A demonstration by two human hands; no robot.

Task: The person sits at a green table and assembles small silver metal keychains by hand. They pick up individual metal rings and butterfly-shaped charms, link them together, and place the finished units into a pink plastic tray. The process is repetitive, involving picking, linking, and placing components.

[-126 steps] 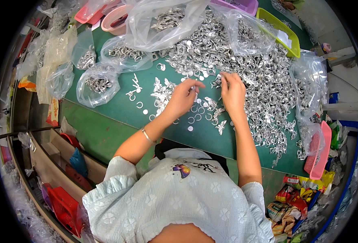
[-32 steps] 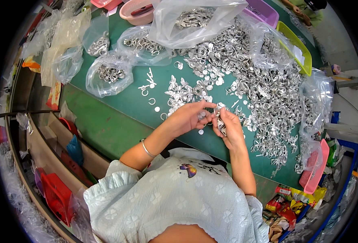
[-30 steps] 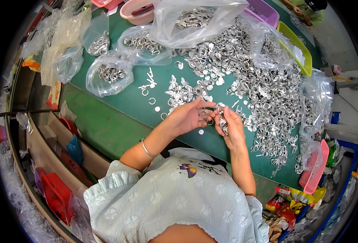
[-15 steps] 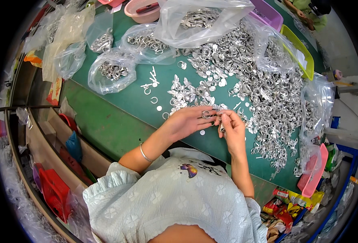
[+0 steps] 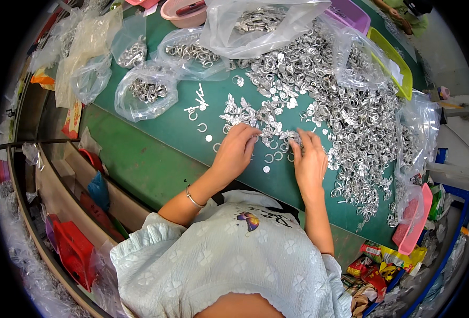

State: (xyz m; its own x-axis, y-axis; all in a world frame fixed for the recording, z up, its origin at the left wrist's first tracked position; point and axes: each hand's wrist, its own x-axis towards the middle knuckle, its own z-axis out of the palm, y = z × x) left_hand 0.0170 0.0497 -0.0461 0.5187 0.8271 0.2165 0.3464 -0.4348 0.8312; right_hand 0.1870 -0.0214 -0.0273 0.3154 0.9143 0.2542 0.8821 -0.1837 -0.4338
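Note:
Small silver metal pieces lie on a green tabletop, with open rings (image 5: 269,158) loose between my hands. My left hand (image 5: 234,152) is closed, thumb and fingers pressed together at the edge of a small group of silver leaf-shaped pieces (image 5: 236,112); anything in its fingertips is hidden. A thin bracelet circles that wrist. To the right, my right hand (image 5: 311,161) rests low over the table, thumb and forefinger apart around silver pieces (image 5: 285,138) at the near side of the group. A flat silver disc (image 5: 266,169) lies just in front of me.
A large heap of silver pieces (image 5: 367,132) spreads to the right. Clear bags of rings (image 5: 147,91) stand back left, and another bag (image 5: 213,42) at the back. Around the edges are a yellow-green tray (image 5: 404,79), a purple tray (image 5: 359,18) and a pink basket (image 5: 422,222). Someone (image 5: 404,16) works far right.
My hands were together, fingers at a ring and small pieces. They have parted: the left moved up to the leaf pieces, the right shifted slightly right. Several open rings now lie between them.

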